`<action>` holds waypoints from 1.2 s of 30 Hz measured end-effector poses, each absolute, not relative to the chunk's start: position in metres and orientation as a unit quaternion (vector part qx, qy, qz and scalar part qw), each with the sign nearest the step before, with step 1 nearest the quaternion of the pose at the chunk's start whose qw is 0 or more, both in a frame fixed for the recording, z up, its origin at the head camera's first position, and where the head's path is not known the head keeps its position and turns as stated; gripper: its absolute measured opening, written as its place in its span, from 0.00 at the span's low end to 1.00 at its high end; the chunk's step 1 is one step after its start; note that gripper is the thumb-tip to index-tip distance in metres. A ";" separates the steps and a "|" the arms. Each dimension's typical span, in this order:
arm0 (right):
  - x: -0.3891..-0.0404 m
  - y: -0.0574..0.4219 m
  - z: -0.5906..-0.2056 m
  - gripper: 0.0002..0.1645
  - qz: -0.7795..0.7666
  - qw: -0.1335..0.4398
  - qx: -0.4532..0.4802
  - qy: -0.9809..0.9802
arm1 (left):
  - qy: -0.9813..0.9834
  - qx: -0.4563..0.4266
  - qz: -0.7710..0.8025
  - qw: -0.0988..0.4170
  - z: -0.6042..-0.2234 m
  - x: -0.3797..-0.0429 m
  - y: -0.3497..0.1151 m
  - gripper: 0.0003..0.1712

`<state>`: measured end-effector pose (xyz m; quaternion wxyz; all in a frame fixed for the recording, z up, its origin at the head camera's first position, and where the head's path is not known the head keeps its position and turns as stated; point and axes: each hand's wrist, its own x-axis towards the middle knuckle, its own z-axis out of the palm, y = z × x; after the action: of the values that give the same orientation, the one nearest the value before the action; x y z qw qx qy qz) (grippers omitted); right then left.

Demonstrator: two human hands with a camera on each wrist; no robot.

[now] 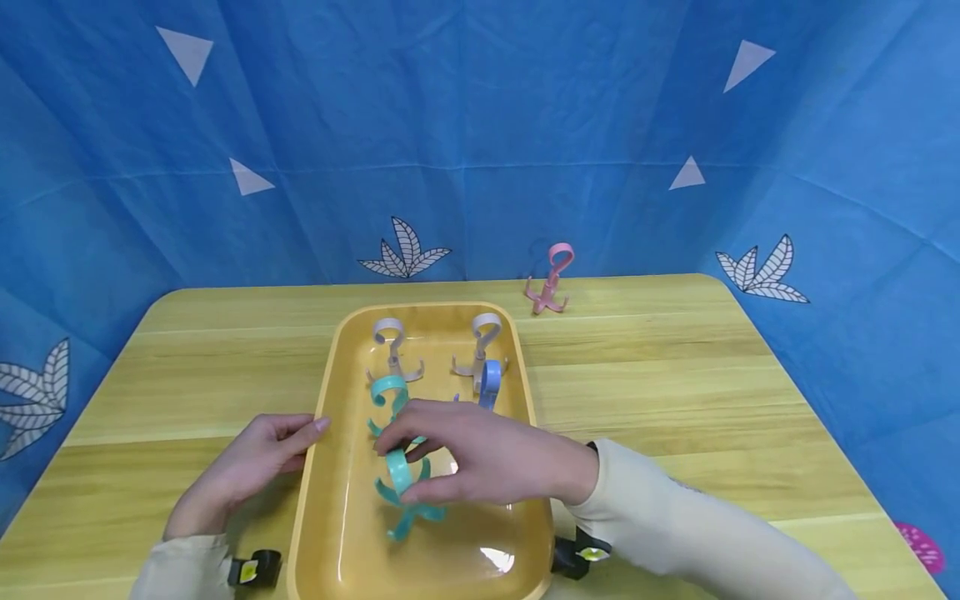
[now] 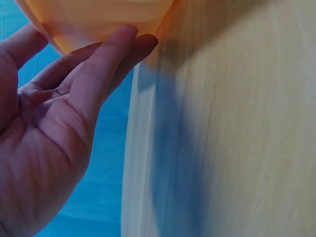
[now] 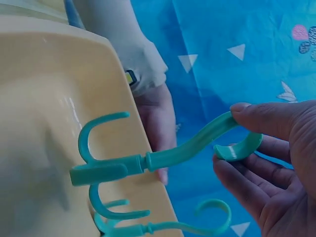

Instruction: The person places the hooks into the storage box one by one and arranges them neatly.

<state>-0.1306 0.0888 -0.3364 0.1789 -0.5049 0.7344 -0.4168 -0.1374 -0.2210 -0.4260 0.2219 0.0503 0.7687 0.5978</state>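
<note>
A yellow tray (image 1: 322, 467) sits on the table with several multi-pronged hanging hooks inside. My left hand (image 1: 258, 462) holds its left wall, thumb at the rim and fingers against the outside, as the left wrist view (image 2: 64, 94) shows. Pinched by its curled top in my right hand (image 1: 468, 450) is a green hook (image 3: 173, 155), its prongs low over the near half of the tray. Whether those prongs touch the tray floor I cannot tell. Just beyond it stands a second green hook (image 1: 388, 385), partly covered by my fingers. A blue hook (image 1: 491, 383) is mostly hidden behind my right hand.
Two pale greyish hooks, a left one (image 1: 393, 362) and a right one (image 1: 480, 358), stand at the tray's far end. Outside the tray, a pink hook (image 1: 551, 283) stands near the table's back edge. Blue patterned cloth (image 1: 525, 108) hangs behind the wooden table (image 1: 660, 375).
</note>
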 end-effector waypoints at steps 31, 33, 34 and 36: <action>-0.133 0.086 -0.355 0.19 -0.356 0.131 -0.535 0.755 | 0.760 0.059 0.604 0.230 -0.425 -0.136 -0.221 0.31; -0.134 0.090 -0.354 0.19 -0.364 0.134 -0.522 0.759 | 0.760 0.062 0.606 0.227 -0.425 -0.136 -0.222 0.31; -0.135 0.092 -0.352 0.18 -0.368 0.135 -0.516 0.762 | 0.760 0.064 0.606 0.226 -0.425 -0.136 -0.222 0.31; -0.136 0.096 -0.350 0.17 -0.376 0.130 -0.505 0.766 | 0.762 0.066 0.605 0.223 -0.426 -0.136 -0.222 0.31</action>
<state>-0.1359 0.0961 -0.3497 0.1301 -0.5045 0.7663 -0.3759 -0.1356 -0.2216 -0.4259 0.2233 0.0664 0.7616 0.6047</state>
